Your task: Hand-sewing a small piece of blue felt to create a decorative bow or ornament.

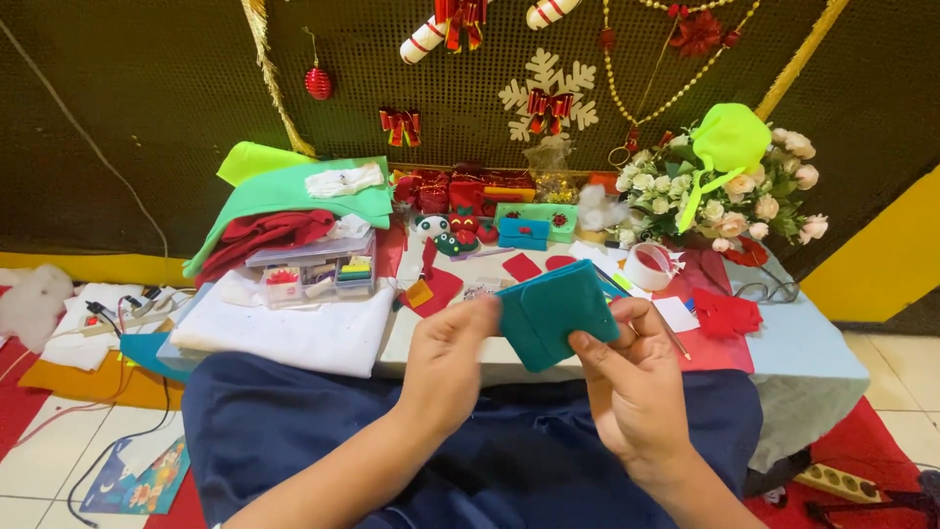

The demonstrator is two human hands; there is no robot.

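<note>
A folded teal felt piece (554, 313) is held up in front of me over my lap. My left hand (447, 360) pinches its left edge with thumb and fingers. My right hand (627, 377) grips its lower right corner, thumb on the front face. Both hands are above my dark blue clothing (323, 421), just in front of the low table (803, 362).
The table holds a clear compartment box (315, 269), white cloth (294, 328), green and red felt stacks (294, 201), red felt scraps (725, 313), a tape roll (648, 264) and a flower bouquet (725, 191). Cables and a power strip (832, 482) lie on the floor.
</note>
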